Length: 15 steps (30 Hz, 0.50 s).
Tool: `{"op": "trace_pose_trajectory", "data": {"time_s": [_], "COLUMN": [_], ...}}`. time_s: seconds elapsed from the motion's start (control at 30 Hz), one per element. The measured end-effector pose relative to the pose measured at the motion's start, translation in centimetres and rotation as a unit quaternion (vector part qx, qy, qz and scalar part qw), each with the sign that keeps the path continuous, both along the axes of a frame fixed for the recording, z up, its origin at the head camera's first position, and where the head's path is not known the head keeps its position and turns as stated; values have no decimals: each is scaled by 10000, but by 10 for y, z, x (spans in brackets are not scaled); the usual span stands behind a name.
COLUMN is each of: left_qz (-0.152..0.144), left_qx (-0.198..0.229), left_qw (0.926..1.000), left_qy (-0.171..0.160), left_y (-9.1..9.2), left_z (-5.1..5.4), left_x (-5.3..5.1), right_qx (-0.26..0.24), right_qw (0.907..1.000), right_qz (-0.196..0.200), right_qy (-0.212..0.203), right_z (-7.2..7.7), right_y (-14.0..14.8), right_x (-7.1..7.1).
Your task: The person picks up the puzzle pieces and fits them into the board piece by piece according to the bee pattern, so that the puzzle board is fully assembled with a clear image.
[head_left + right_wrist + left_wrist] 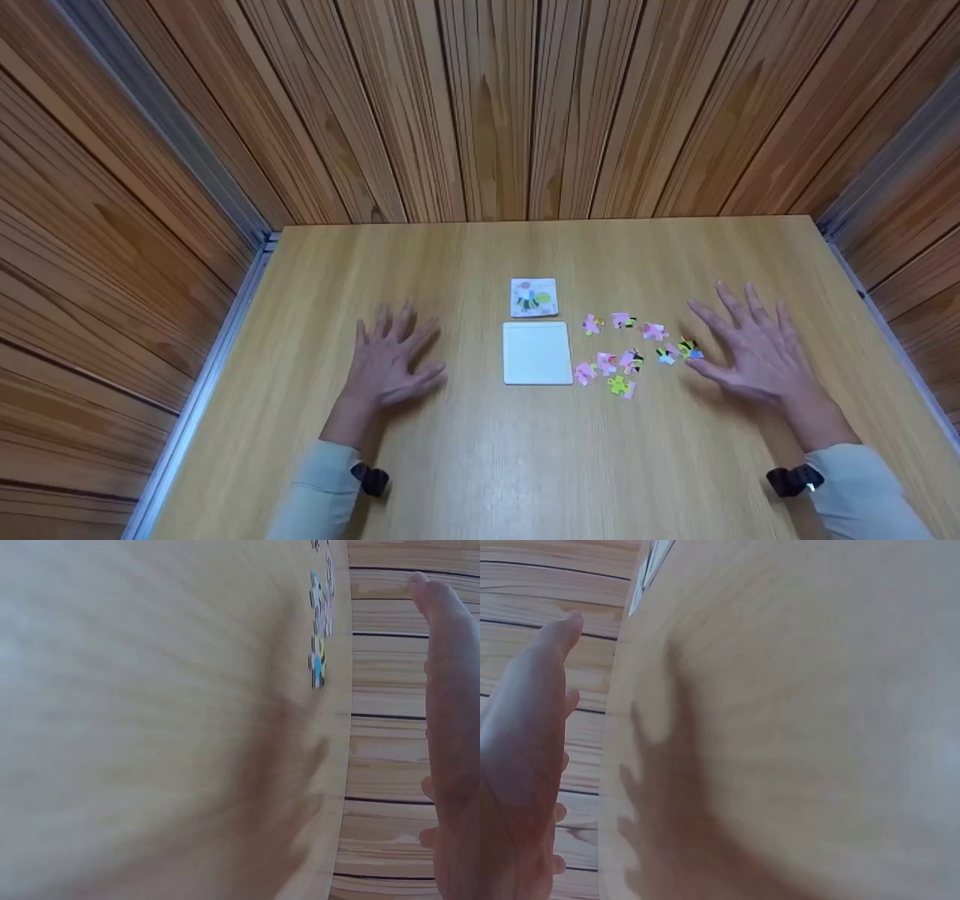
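My left hand (388, 362) is spread above the table, left of a white square tray (537, 353), and holds nothing. Behind the tray lies a small square picture card (534, 298) with a bee-like figure. To the tray's right, several loose jigsaw pieces (607, 364) in pink, yellow, black and blue are scattered. My right hand (757, 349) hovers with fingers spread just right of the pieces, its thumb close to a yellow, black and blue piece (688, 348). In the wrist views, the left hand (525, 742) and right hand (454, 727) cast shadows on the table.
The light wooden table (480, 465) meets a wood-plank wall (487, 112) at its back edge. Metal rails (202, 382) run along the sides, with plank walls beyond them. Each forearm wears a dark wrist camera (795, 480) over its light sleeve.
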<state>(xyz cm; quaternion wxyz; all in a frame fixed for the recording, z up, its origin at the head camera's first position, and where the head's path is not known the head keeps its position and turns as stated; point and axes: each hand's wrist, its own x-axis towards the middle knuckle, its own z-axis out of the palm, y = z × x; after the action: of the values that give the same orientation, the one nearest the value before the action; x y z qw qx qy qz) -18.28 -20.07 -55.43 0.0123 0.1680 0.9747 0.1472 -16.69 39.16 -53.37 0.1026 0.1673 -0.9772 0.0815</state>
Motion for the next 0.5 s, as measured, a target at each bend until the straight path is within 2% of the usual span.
{"op": "trace_pose_trajectory", "data": {"time_s": [0.2,0.33,0.5], "left_qz": [-141,-240,-414], "left_qx": [181,259,297], "left_qw": [9996,9991,9986], "left_qy": [-132,-249,-155], "left_y": [14,23,34], "left_z": [-2,-4,-5], "left_x": [-3,-6,-11], "right_qx": [-95,-296,-632], "right_qw": [9999,9992,9967], "right_qz": [1,-29,18], "right_qy": [43,274,504], "right_z": [0,2,6], "right_y": [-11,-17,-24], "right_x": [-1,-3,-5]}}
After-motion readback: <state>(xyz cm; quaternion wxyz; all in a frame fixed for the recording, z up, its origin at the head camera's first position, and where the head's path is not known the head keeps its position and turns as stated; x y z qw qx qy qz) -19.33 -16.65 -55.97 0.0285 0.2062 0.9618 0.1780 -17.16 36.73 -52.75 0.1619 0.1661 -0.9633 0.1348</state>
